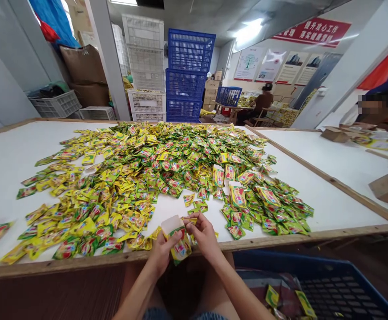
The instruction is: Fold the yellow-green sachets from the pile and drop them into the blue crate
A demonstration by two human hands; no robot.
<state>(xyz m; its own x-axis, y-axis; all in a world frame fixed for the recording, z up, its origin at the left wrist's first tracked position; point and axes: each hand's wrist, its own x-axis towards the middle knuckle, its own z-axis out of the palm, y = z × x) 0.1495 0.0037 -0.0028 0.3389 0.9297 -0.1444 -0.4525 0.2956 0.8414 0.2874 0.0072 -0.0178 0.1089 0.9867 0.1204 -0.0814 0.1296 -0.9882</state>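
Note:
My left hand (165, 249) is closed around a small printed carton (179, 242), yellow, green and red, with its white top flap raised. Beside the carton, my right hand (203, 233) pinches a small yellow packet (190, 220) between thumb and fingers. Both hands are just over the table's front edge. Ahead of them spreads a big heap of yellow and green packets (167, 164). Several more cartons, such as one with a white flap (237, 195), lie on the heap to the right.
A wooden rim (90, 265) edges the white table (321, 186). Below right stands a blue crate (334, 275) with a few cartons in it. Stacked white crates (145, 58) and blue crates (189, 66) rise behind the table. One person (264, 102) sits farther back; another (381, 111) is at the right.

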